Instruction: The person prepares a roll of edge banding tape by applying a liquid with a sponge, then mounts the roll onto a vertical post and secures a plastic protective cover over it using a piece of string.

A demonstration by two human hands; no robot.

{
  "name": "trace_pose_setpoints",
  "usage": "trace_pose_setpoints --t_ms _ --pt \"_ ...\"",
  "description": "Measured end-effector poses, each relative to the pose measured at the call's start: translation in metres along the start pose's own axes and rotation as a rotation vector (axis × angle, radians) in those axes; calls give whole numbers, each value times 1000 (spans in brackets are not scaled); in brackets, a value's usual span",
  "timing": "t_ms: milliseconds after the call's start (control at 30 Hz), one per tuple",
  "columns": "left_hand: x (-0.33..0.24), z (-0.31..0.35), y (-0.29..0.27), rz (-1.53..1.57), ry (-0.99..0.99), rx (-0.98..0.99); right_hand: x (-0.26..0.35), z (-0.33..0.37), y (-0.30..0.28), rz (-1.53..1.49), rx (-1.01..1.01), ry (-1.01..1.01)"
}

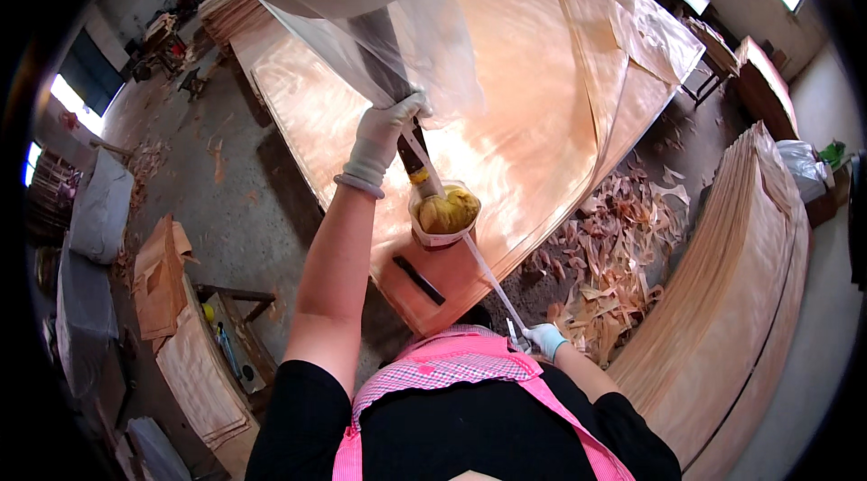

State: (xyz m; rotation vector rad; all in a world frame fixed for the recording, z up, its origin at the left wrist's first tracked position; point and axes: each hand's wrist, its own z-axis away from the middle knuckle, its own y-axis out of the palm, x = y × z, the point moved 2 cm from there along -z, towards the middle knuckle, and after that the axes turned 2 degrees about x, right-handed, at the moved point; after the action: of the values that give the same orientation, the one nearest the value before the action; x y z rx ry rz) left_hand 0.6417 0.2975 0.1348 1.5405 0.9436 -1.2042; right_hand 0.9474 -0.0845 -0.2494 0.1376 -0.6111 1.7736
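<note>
My left hand (390, 130), in a pale glove, is closed around a dark bar (411, 149) that slants down toward a small tub. A sheet of clear plastic (442, 47) hangs around the bar's upper part. The tub (435, 238) stands on the wood sheets and holds a yellow, sponge-like lump (447, 210). From the tub a narrow white strip (495, 284) runs down to my right hand (546, 339), also gloved, which is closed on its end near my waist. A black, blade-like piece (419, 280) lies on the wood just in front of me.
A wide stack of thin wood veneer (506, 74) fills the bench before me. Veneer scraps (614, 273) litter the floor at right, beside another tall veneer stack (722, 300). More veneer (203, 373) lies on a low stand at left. A pink apron (461, 350) covers my front.
</note>
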Motion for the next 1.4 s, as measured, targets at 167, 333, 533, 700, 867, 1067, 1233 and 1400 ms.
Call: trace_pose_setpoints --t_ms 167,333,533,700,867,1067,1233,1400 --pt "2 3 3 27 1 -18 58 21 -26 276 -552 -489" --pt "5 3 2 -22 5 4 226 121 -14 -47 -397 -1108" --pt "-2 7 6 -49 -38 -3 256 74 23 -28 14 -747" --pt "-9 13 11 4 32 -1 244 57 33 -353 144 -831" --pt "-1 9 7 10 10 -2 261 77 26 -231 145 -793" --pt "1 6 7 -72 14 21 235 59 35 -314 163 -720" --pt "0 3 8 10 -17 11 205 63 49 -310 184 -482" --pt "2 -1 2 34 20 28 165 66 43 -354 196 -356"
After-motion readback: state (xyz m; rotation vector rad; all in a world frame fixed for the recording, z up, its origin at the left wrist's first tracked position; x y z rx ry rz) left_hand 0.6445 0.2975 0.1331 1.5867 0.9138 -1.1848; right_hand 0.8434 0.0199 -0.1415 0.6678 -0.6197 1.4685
